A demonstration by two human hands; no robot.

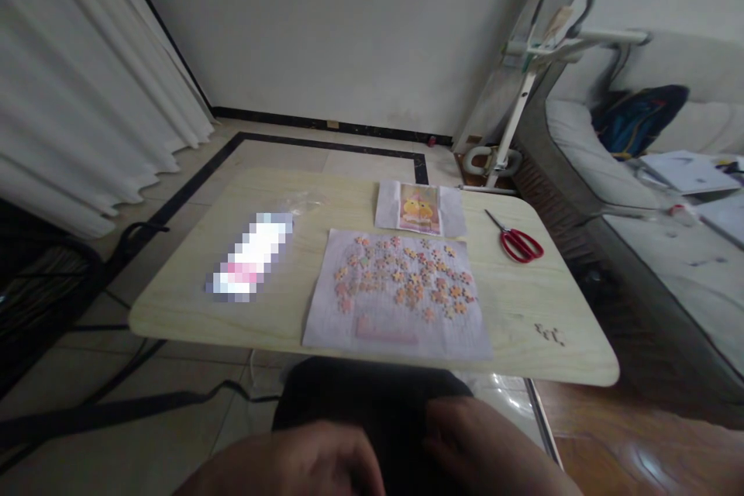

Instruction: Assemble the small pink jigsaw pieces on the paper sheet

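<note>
My left hand (pixel 317 459) is low in front of the table, its fingers curled in and nothing seen in them. Over my dark-clothed lap rests my right hand (pixel 456 430), also curled and apart from the left. Both hands are below the table's front edge and touch nothing on it. Many small flower-shaped puzzle pieces (pixel 413 287) lie loose on a white sheet (pixel 325 329). A pale pink strip (pixel 387 329) shows at the sheet's near side. Behind it is a creased paper with a picture of two yellow chick-like figures (pixel 421 208).
Red-handled scissors (pixel 520 245) lie at the table's right. A few small brownish pieces (pixel 549 335) are near its right corner. A bright, pixelated phone-like slab (pixel 251 257) and clear plastic (pixel 303 204) lie left. A sofa (pixel 581 163) and white exercise frame (pixel 514 116) stand beyond the table (pixel 191 310).
</note>
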